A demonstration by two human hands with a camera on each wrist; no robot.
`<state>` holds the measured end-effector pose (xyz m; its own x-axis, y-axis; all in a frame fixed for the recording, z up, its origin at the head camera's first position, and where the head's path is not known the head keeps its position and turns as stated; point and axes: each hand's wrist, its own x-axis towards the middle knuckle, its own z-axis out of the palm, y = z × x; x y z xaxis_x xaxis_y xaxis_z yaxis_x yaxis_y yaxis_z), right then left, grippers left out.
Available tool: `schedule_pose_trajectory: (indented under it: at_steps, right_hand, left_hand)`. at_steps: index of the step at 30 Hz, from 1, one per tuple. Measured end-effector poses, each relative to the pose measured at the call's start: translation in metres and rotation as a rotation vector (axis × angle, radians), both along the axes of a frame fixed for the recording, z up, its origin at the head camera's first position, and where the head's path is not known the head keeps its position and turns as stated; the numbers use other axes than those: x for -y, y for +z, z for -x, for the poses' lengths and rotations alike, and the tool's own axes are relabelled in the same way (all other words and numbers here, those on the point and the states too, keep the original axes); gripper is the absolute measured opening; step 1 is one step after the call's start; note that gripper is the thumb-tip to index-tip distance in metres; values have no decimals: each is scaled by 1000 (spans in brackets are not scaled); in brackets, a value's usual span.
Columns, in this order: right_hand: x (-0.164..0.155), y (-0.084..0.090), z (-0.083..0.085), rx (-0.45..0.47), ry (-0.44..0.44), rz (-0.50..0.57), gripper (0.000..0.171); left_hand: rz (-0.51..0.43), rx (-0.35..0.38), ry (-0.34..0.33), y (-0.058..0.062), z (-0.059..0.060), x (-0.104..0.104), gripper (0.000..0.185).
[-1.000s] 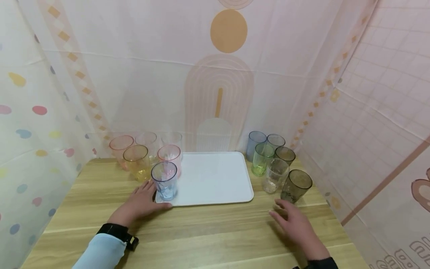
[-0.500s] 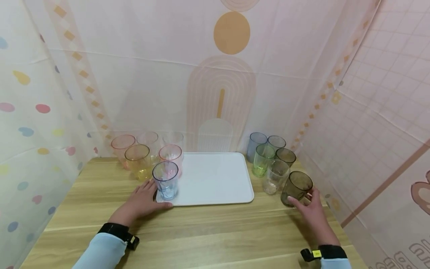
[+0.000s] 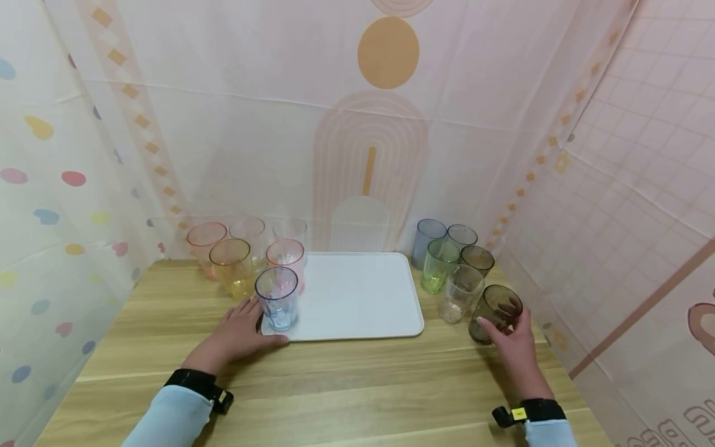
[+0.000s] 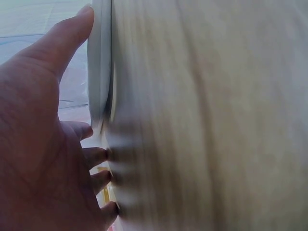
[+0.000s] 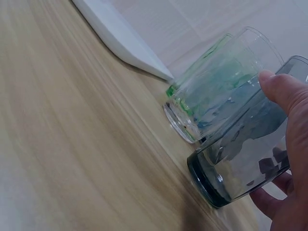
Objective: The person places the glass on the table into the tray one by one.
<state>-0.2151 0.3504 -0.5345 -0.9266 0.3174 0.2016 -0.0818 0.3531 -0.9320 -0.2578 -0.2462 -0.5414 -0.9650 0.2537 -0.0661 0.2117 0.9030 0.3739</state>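
Observation:
My right hand (image 3: 511, 332) grips a dark smoky glass (image 3: 495, 313) (image 5: 245, 154) at the right of the wooden table, thumb on the near side, fingers behind it. The glass stands beside a clear glass (image 3: 459, 293) (image 5: 211, 94). My left hand (image 3: 237, 332) (image 4: 43, 144) rests flat on the table with straight fingers, its thumb against the front left corner of the white tray (image 3: 363, 298) (image 4: 100, 62). A blue glass (image 3: 276, 299) stands on that corner of the tray, just beyond my left fingers, with a pink glass (image 3: 286, 259) behind it.
Orange, yellow and clear glasses (image 3: 230, 266) cluster at the back left. Green (image 3: 437, 265), grey-blue (image 3: 427, 239) and darker glasses (image 3: 476, 261) cluster at the back right. Patterned curtains close in the table on three sides. Bare wood (image 3: 357, 385) lies in front of the tray.
My right hand moved forward from the bare table and closed around the dark smoky glass. My left hand stayed by the tray corner.

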Motion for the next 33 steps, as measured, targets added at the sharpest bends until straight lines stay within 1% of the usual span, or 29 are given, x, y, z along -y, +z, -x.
schedule_pose_trajectory:
  at_steps: [5,8,12,14,16,19,21,23,27,33]
  right_hand:
    - [7,4,-10,13,2,-17,90]
    - [15,5,-17,-28,31,-24,88]
    - [33,9,-25,-108,85,-33,81]
    - [45,12,-27,-115,110,-29,78]
    - [57,14,-26,-96,134,-31,78]
    - [77,17,-20,-59,191,-17,83]
    - [91,17,-13,-47,233,-13,86]
    - [104,17,-4,-50,289,5,87]
    - [130,19,13,-63,371,8,85]
    - [168,21,39,-59,439,-16,83]
  left_hand:
    - [0,3,3,1,0,0,135]
    - [-2,7,6,1,0,0,135]
    - [-3,11,8,1,0,0,136]
    - [-6,11,7,1,0,0,136]
    - [-7,8,5,1,0,0,136]
    - [-5,6,6,1,-1,0,136]
    - [0,1,5,2,-2,1,136]
    - [0,-4,6,2,-2,1,136]
    - [-1,-18,4,2,-2,0,136]
    - [-3,-18,4,0,-1,0,137]
